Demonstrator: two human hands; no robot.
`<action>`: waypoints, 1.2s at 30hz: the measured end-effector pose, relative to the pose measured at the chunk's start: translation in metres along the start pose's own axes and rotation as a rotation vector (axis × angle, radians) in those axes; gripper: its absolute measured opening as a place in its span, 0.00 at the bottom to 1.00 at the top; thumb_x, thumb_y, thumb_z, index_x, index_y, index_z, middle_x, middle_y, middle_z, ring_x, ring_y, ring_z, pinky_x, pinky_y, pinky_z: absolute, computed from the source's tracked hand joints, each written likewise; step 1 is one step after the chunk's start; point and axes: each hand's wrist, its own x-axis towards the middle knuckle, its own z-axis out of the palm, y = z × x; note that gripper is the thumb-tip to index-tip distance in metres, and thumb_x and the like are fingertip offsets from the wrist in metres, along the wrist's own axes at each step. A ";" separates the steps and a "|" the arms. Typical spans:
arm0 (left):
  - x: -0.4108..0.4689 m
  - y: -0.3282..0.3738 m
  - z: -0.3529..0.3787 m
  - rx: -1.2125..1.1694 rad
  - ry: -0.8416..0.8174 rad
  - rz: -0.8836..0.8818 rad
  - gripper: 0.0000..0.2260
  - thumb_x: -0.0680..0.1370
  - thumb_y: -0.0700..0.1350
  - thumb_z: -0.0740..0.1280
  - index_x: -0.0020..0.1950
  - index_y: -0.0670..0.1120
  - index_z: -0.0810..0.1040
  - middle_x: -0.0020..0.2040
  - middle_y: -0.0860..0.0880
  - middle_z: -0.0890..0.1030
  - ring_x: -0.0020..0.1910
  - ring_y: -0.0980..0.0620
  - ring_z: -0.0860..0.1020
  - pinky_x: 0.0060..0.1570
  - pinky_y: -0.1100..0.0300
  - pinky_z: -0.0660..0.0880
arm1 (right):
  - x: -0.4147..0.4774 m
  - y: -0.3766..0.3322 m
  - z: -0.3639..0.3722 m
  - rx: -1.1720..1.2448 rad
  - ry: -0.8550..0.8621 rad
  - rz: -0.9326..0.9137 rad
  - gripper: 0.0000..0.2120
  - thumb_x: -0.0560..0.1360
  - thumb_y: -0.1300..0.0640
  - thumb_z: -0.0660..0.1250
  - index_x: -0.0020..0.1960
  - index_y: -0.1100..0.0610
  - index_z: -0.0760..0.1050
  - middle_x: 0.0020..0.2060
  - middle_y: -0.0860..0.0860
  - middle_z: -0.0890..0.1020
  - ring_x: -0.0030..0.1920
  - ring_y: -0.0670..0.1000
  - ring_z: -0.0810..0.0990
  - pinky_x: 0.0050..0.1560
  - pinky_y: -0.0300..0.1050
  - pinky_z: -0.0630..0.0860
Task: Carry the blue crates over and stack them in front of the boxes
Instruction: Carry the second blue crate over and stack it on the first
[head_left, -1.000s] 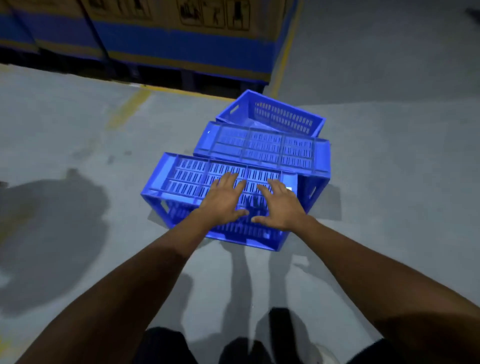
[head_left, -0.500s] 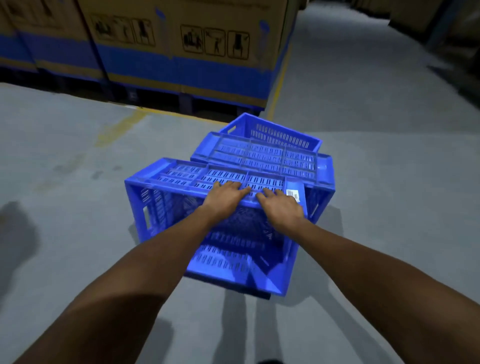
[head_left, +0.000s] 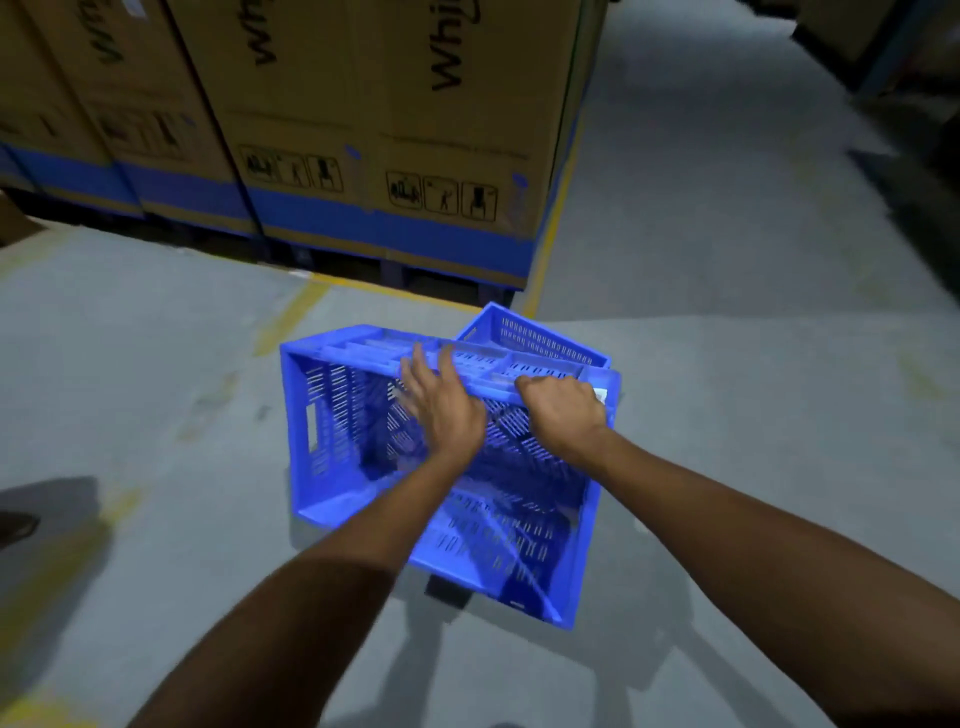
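The near crate (head_left: 363, 441) is sitting tipped on its side on the grey floor (head_left: 727, 415), its open mouth facing the camera so the slotted inside walls are showing. Both arms are reaching forward and down to it from the bottom of the frame. The right hand (head_left: 563, 415) is curling over the crate's upper edge near the right corner, fingers wrapped around the rim in a closed grip, just beside a small white label (head_left: 599, 396). The left hand (head_left: 441, 410) is lying to its left, in front of the open mouth, with its fingers (head_left: 415, 371) spread and extended up over the same upper edge; the hand is blurred, so I cannot tell whether it is gripping the rim or only resting against it. The 2 hands are sitting near each other, both on the right half of that edge, leaving the left half of the crate free. The lower wall of the crate is lying toward the person, beneath the forearms. Behind it, touching or nearly touching, a 2nd crate (head_left: 540, 338) is standing upright on the floor, only its far right part showing above the near one. Beyond both, a row of tall cardboard boxes (head_left: 415, 130) with blue bands along the bottom is standing on dark pallets. A yellow line (head_left: 291, 317) is running across the floor in front of them.
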 end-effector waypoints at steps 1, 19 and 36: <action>0.001 0.024 -0.019 -0.227 0.081 -0.219 0.30 0.71 0.35 0.65 0.73 0.47 0.64 0.77 0.40 0.56 0.75 0.38 0.54 0.72 0.40 0.50 | -0.002 -0.001 -0.028 0.011 0.009 0.017 0.14 0.73 0.63 0.61 0.59 0.56 0.70 0.53 0.58 0.82 0.53 0.63 0.80 0.45 0.52 0.72; 0.042 0.209 -0.241 -1.061 -0.306 -0.518 0.10 0.74 0.30 0.64 0.54 0.40 0.75 0.47 0.40 0.79 0.44 0.44 0.78 0.48 0.46 0.79 | -0.115 -0.034 -0.271 0.216 0.143 0.351 0.23 0.76 0.37 0.57 0.50 0.55 0.78 0.49 0.57 0.82 0.52 0.61 0.80 0.47 0.51 0.74; -0.020 0.401 -0.212 -0.019 -0.766 0.498 0.06 0.66 0.41 0.72 0.32 0.39 0.83 0.27 0.45 0.82 0.24 0.55 0.79 0.27 0.62 0.74 | -0.195 0.218 -0.321 0.136 0.286 0.366 0.40 0.74 0.45 0.68 0.78 0.52 0.52 0.77 0.59 0.54 0.74 0.61 0.57 0.66 0.60 0.68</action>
